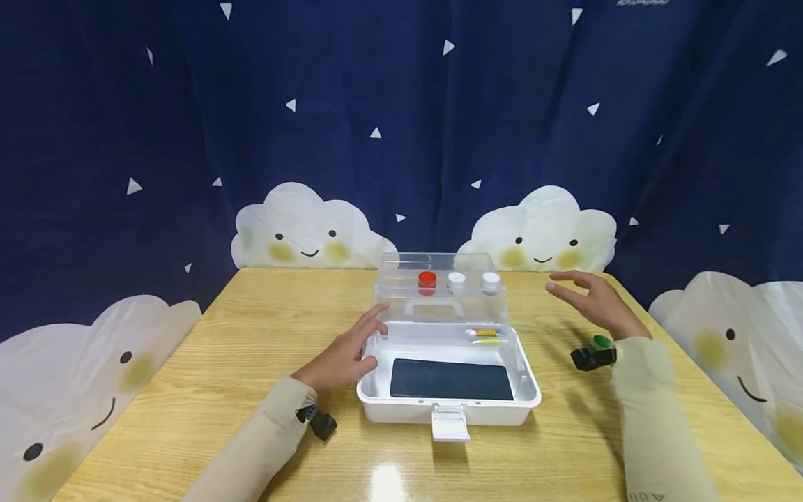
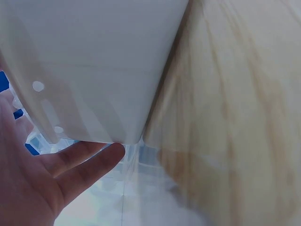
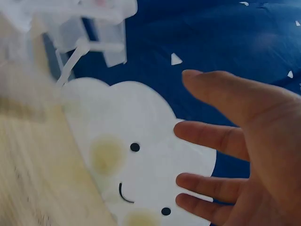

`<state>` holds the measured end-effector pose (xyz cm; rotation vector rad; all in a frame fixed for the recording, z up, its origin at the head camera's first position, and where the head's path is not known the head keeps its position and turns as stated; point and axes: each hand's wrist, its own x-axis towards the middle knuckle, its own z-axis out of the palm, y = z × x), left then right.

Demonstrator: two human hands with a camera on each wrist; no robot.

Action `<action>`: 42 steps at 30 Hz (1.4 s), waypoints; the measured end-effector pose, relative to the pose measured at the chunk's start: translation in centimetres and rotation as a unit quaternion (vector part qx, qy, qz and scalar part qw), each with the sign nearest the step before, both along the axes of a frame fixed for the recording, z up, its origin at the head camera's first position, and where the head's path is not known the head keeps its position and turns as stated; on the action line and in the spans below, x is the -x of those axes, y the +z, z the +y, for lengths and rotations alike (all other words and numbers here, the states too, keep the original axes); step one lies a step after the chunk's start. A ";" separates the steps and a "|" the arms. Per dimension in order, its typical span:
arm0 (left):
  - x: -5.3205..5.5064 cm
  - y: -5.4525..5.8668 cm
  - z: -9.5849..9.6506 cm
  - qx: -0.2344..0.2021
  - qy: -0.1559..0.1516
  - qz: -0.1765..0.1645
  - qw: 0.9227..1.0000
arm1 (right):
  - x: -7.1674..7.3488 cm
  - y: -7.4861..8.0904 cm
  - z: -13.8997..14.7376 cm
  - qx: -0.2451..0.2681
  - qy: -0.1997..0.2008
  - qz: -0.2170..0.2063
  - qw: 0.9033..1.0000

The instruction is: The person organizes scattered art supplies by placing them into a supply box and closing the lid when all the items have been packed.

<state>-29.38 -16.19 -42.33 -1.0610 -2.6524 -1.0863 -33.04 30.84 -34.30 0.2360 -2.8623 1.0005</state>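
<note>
The white box (image 1: 401,413) stands in the middle part of the table (image 1: 282,300), well apart from both side edges, and its long axis runs from left to right, about parallel with the far edge. Its upper part is raised toward the far edge, and its front latch (image 1: 449,425) sticks out toward the person. The left hand (image 1: 343,357) is the nearer one: it touches the left end of the box, so the box lies directly to the right of this grip. Its fingers and thumb are spread along that side and do not look clamped. The right hand (image 1: 596,301) hangs above the right part of the table, toward the far right corner, with thumb and fingers apart and nothing between them. From this hand the box lies to the left and somewhat nearer to the person, not touching. A round green thing (image 1: 601,343) is just beside the right wrist, partly hidden by the black wrist camera (image 1: 583,359). In the bottom of the box lies a dark flat panel (image 1: 452,380), its long axis also from left to right.
</note>
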 end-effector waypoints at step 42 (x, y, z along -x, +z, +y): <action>-0.2 0.0 0.1 -0.002 0.002 0.005 1.000 | -1.8 -7.4 8.9 0.022 0.006 -0.053 0.998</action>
